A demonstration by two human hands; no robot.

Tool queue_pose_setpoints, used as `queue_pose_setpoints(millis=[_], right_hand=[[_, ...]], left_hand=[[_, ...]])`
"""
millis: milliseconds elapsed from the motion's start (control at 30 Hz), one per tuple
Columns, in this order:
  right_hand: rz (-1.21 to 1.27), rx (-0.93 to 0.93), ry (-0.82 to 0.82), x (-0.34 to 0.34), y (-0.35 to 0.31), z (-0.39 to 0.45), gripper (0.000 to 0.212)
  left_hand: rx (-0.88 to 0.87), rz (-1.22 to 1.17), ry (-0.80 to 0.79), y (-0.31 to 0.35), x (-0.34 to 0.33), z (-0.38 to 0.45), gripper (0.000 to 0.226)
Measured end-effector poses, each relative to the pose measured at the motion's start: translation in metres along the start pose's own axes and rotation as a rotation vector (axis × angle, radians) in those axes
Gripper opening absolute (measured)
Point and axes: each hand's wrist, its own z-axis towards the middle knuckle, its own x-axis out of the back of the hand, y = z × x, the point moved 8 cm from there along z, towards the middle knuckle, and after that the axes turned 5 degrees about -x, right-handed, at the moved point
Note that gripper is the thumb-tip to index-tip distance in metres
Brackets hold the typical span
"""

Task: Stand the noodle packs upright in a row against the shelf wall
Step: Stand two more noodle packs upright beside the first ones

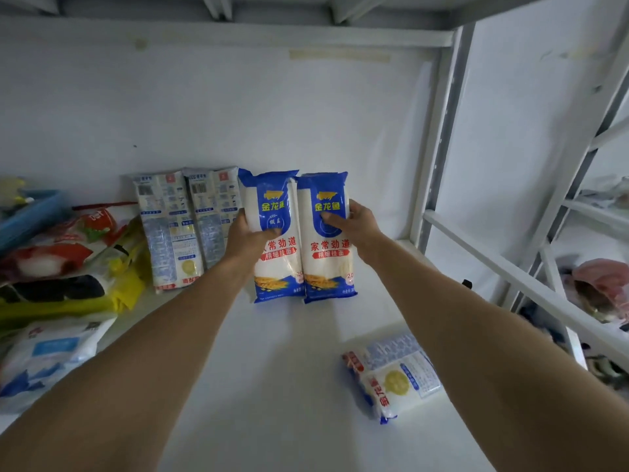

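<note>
At the left of the frame lay a heap of assorted snack bags (58, 267), clear of your work. Just right of it, two noodle packs (170, 229) with their printed backs facing you stood upright against the shelf wall (306, 114), touching each other. Your left hand (248, 233) was clasped on the third pack (275, 233), thumb over its blue front and fingers hidden around its left edge; your right hand (357, 229) gripped the fourth pack (328, 233) the same way from its right edge. Both blue-fronted packs stood upright at centre frame, side by side and touching, their bases on the white shelf (272, 369).

To finish this step well, you probably needed to press both packs back until they met the wall and nudge the third against the second, so the row had no gap. Letting go one hand at a time would likely have shown whether they leaned. A fifth pack (391, 376) lay flat at lower right, not yet stood up.
</note>
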Motion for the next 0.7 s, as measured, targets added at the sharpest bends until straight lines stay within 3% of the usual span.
queue_pose_setpoints(millis=[133, 333, 700], right_hand=[[0.043, 0.033, 0.047, -0.006, 0.001, 0.023, 0.025], [0.033, 0.046, 0.071, -0.011, 0.0, 0.059, 0.038], [0.082, 0.035, 0.113, -0.018, 0.01, 0.091, 0.029]], left_hand=[[-0.027, -0.015, -0.025, -0.004, -0.006, 0.03, 0.051], [-0.028, 0.004, -0.024, -0.012, -0.009, 0.074, 0.055], [0.04, 0.024, -0.103, -0.032, -0.013, 0.11, 0.035]])
